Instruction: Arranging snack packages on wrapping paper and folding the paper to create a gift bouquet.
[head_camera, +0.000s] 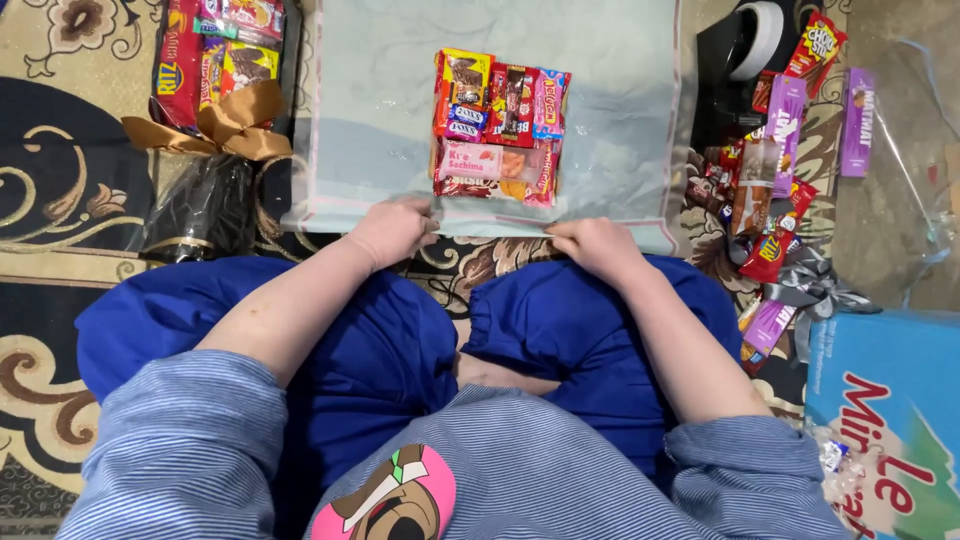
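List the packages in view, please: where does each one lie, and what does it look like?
Snack packets: tight block on the clear sheet, red, yellow, pink.
Left hand, right hand: on the sheet's near edge.
Loose packets: right, purple and red.
Blue box: lower right.
Wrapped basket: upper left, gold bow.

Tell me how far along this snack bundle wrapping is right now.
Done: a stack of snack packets sits bunched on the clear cellophane sheet. In hand: the left hand and right hand both grip the sheet's near edge, which lies flat, not folded over. Left: the sheet is unwrapped, the silver ribbon bow lies unused at the right, and the tape roll sits untouched.
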